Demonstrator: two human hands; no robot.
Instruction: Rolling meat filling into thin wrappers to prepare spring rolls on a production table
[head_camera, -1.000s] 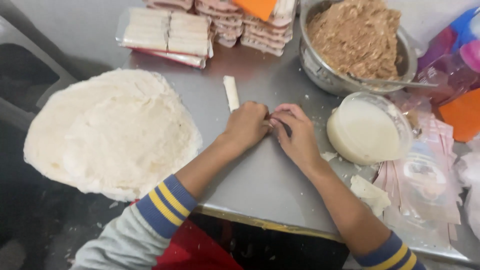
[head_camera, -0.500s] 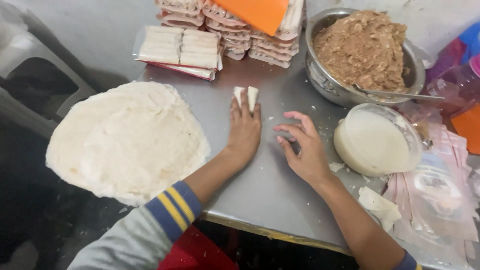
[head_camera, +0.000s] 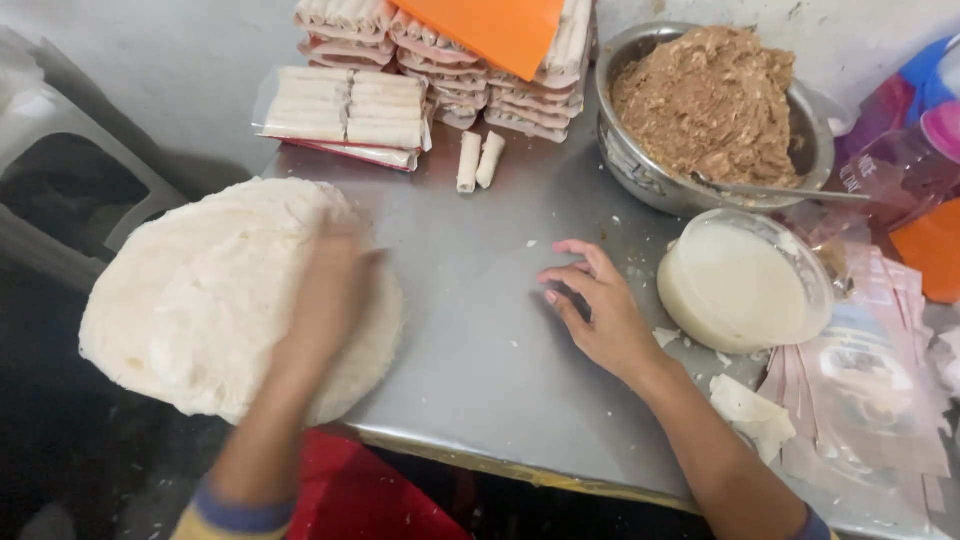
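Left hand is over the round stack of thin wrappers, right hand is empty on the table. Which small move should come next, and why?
Probably peel off the top sheet: the left hand is over the wrapper stack, and the right hand rests open on the bare metal table.

A grey, scuffed metal table (head_camera: 480, 360) with a dull sheen fills the middle, its near edge rimmed in worn yellowish metal. At far left stands a grey plastic stool (head_camera: 60, 190) over dark, speckled floor (head_camera: 60, 460). Far right, a pale wall (head_camera: 880, 30) catches soft light.
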